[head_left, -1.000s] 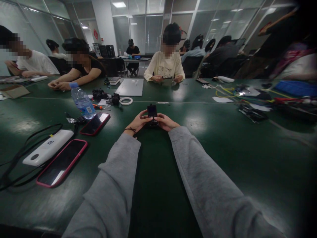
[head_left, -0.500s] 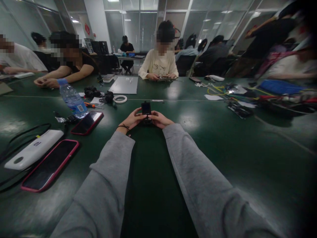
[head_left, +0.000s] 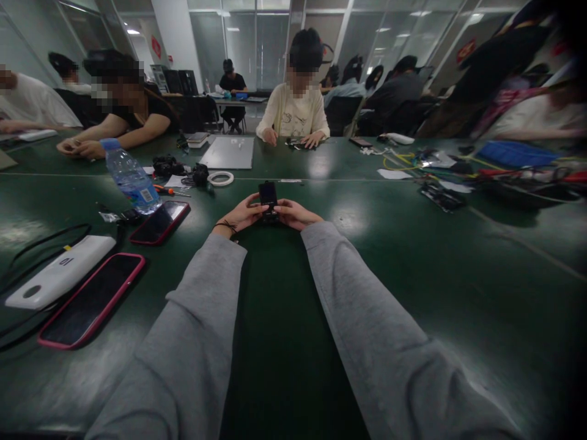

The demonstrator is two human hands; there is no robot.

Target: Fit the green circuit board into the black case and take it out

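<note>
A small black device with a dark screen-like face (head_left: 268, 193) stands upright just above the green table (head_left: 284, 305), held between both my hands. My left hand (head_left: 241, 216) grips its left side, the thumb across the lower front. From the right, my right hand (head_left: 296, 214) closes on the same device, its thumb also on the lower front. Most of the fingers behind the device are hidden. What the device is exactly, I cannot make out.
To the left lie two phones in red cases (head_left: 94, 299) (head_left: 160, 222), a white power bank (head_left: 62, 272) with cables and a tilted water bottle (head_left: 131, 177). Farther back are a tape roll (head_left: 221, 178), a screwdriver (head_left: 169, 191) and a silver laptop (head_left: 228, 153). Wires (head_left: 413, 162) clutter the right; people sit around.
The upper and lower parts of the black device now look more in line, forming one taller shape. My hands stay on it. The person opposite has spread their hands apart.
</note>
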